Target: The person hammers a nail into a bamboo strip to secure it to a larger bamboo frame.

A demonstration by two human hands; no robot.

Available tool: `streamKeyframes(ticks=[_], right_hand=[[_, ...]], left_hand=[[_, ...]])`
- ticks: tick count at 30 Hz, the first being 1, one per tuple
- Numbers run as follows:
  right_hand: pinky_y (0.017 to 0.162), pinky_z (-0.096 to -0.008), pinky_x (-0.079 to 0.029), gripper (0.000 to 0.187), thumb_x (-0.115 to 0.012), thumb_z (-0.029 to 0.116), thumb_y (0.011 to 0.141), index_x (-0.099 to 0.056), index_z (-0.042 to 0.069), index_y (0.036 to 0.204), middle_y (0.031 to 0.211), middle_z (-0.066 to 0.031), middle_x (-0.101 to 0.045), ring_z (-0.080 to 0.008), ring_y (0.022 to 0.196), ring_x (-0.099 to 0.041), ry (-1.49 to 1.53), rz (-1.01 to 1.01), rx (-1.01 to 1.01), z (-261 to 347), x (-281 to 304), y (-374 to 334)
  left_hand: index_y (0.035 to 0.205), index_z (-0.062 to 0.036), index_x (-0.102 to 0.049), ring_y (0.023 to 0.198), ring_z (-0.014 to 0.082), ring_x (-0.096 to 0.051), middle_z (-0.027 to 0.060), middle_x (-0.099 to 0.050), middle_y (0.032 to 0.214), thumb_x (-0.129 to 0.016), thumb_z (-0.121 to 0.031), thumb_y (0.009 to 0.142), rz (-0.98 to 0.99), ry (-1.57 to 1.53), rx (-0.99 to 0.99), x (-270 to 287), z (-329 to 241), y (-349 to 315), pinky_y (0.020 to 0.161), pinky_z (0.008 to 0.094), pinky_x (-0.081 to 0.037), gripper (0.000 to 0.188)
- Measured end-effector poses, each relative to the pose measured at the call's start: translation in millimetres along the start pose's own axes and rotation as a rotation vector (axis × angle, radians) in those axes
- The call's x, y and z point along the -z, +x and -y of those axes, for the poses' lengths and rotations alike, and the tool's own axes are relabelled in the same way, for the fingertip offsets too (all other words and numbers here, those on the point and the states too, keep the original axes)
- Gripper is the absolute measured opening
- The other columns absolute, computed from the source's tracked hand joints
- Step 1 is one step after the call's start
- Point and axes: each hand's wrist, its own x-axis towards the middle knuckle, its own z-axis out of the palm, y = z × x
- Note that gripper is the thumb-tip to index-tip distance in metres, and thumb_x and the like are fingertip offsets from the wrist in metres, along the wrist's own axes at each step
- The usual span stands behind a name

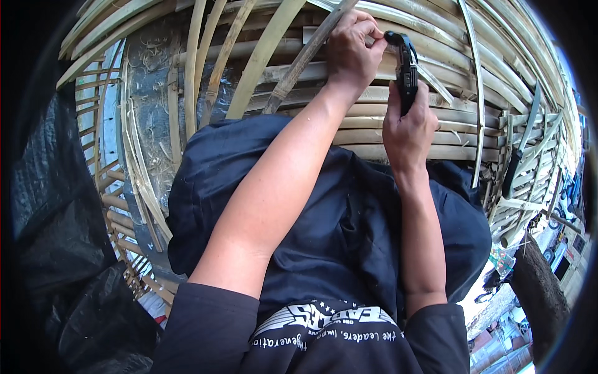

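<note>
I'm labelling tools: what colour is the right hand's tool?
The tool is mostly black; see head view.

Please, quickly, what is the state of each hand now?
Left hand: closed, fingers curled; whether it pinches something cannot be told.
Right hand: closed, holding a black tool.

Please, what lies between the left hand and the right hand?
In the head view: the black tool, held in the right hand, with bamboo strips behind.
</note>
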Motion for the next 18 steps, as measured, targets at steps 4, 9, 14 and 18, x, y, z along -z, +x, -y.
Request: streamKeyframes(ticks=[4, 9, 14, 18], right_hand=[[0.058, -0.0451, -0.052, 0.026, -0.067, 0.019, 0.098, -0.056, 0.002, 0.114, 0.081, -0.0221, -0.068, -0.0415, 0.068, -0.068, 0.079, -0.294, 0.093, -0.2, 0.9, -1.4], [0.059, -0.0471, -0.051, 0.028, -0.069, 0.02, 0.096, -0.056, 0.003, 0.112, 0.079, -0.0226, -0.066, -0.0418, 0.066, -0.068, 0.116, -0.139, 0.035, 10.2, 9.2, -5.2], [0.057, -0.0453, -0.052, 0.028, -0.069, 0.018, 0.096, -0.056, 0.002, 0.115, 0.078, -0.0203, -0.068, -0.0419, 0.069, -0.069, -0.042, -0.058, 0.042, -4.8, 1.6, 5.4], [0.063, -0.0508, -0.051, 0.027, -0.068, 0.019, 0.096, -0.055, 0.001, 0.112, 0.079, -0.0249, -0.067, -0.0466, 0.074, -0.067, 0.043, -0.367, 0.169, -3.2, 0.9, 2.1]], left_hand=[[0.072, -0.0034, -0.067, 0.082, 0.0271, -0.067, 0.0082, -0.066, 0.09, -0.085, -0.007, 0.071, -0.025, -0.011, -0.09, -2.7, -6.3, 7.8, 0.072, 0.0392, -0.054, 0.019], [0.07, -0.0025, -0.065, 0.08, 0.0278, -0.066, 0.0093, -0.065, 0.087, -0.085, -0.007, 0.071, -0.041, 0.023, -0.044, 2.3, -7.3, 3.0, 0.071, 0.0397, -0.051, 0.021], [0.071, -0.0034, -0.066, 0.079, 0.0297, -0.065, 0.0098, -0.065, 0.087, -0.085, -0.008, 0.072, -0.019, -0.036, -0.005, -0.9, -7.9, 2.1, 0.07, 0.0401, -0.051, 0.019], [0.072, -0.0035, -0.067, 0.077, 0.0276, -0.067, 0.0089, -0.065, 0.087, -0.084, -0.007, 0.072, -0.053, 0.008, -0.146, -2.4, -7.6, 8.6, 0.069, 0.0384, -0.053, 0.018]])
